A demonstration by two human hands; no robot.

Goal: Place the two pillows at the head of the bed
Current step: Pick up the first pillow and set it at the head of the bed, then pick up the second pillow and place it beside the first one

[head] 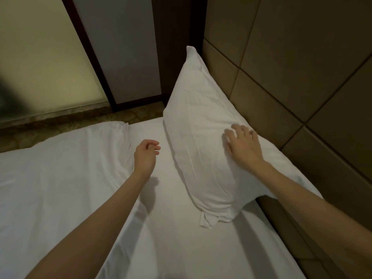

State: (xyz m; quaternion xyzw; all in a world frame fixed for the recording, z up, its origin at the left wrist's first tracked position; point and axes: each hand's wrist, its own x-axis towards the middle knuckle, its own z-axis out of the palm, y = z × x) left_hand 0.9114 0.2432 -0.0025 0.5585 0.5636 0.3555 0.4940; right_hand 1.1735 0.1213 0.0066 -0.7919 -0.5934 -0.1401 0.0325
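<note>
A white pillow point(198, 125) leans upright against the padded brown headboard point(291, 81) on the right, its lower end on the white sheet. My right hand point(242, 147) lies flat on the pillow's face with fingers spread. My left hand point(146, 155) hovers above the sheet to the pillow's left, fingers loosely curled and holding nothing. Only one pillow is plainly visible; the white bulk point(60, 178) at the left looks like a folded duvet, and I cannot tell whether it hides a pillow.
The bed's white sheet point(181, 238) runs between duvet and headboard. Beyond the bed's far edge lie a patterned floor strip point(80, 121), a frosted glass panel point(40, 57) and a dark-framed grey panel point(120, 47).
</note>
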